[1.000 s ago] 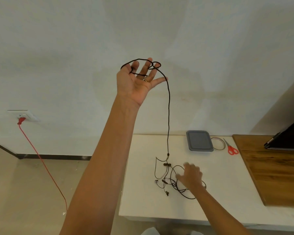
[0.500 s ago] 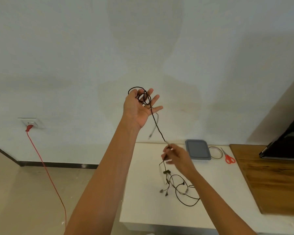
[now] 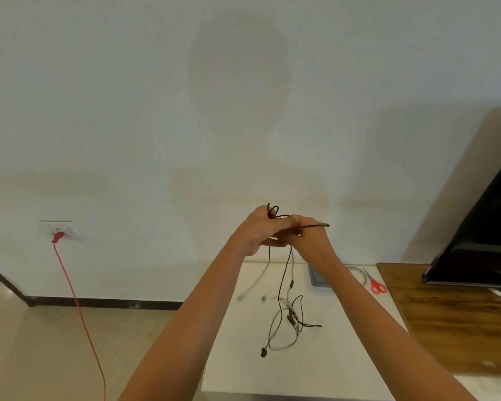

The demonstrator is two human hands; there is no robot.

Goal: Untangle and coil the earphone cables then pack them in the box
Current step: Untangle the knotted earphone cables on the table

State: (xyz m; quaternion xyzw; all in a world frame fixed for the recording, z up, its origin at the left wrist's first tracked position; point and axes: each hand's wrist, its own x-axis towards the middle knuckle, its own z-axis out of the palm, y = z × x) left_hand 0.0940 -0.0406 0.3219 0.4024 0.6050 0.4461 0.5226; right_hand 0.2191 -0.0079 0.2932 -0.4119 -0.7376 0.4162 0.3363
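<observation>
Together, left hand (image 3: 258,230) and right hand (image 3: 308,238) grip black cable (image 3: 315,226) — midair.

Mid-frame, left hand (image 3: 256,231) and right hand (image 3: 308,237) touch above the table (image 3: 237,357); cables (image 3: 284,280) dangle beneath; box (image 3: 315,280) (half behind the forearm) and scissors (image 3: 376,286) lie right.

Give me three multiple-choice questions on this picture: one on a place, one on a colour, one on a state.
1. Where are the scissors? A floor; B white table, right of the grey box; C wooden top.
2. The cable in the wall socket is: A red; B blue; C green.
3. The earphone cable is: A packed in the box; B lying untouched; C held by left hand and right hand, hanging over the table.
Answers: B, their red handles lie on the table; A, it is red all along; C, both hands grip it.
</observation>
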